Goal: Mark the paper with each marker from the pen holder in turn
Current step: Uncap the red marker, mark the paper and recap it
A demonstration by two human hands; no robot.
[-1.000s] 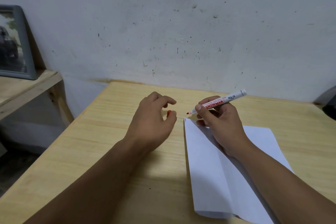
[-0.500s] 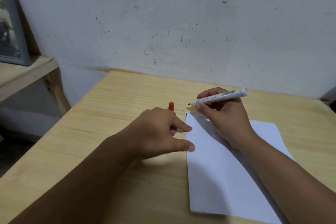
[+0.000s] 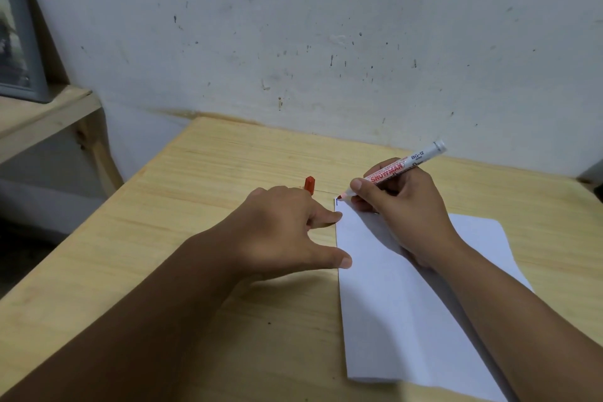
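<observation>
A white sheet of paper (image 3: 391, 303) lies on the wooden table (image 3: 195, 254), right of centre. My right hand (image 3: 404, 209) grips a white marker (image 3: 401, 166) with red lettering, its red tip touching the paper's far left corner beside a short dark stroke. My left hand (image 3: 280, 232) rests on the table with the index finger and thumb pressing the paper's left edge. An orange-red cap (image 3: 309, 184) sticks up behind that hand; I cannot tell whether the fingers hold it. No pen holder is in view.
A stained white wall stands right behind the table. At the left a lower wooden shelf (image 3: 39, 117) carries a grey picture frame (image 3: 19, 42). A dark object (image 3: 594, 173) peeks in at the right edge.
My left hand came down from a raised pinch onto the paper's left edge. The marker tip dropped from above the table to the paper's corner.
</observation>
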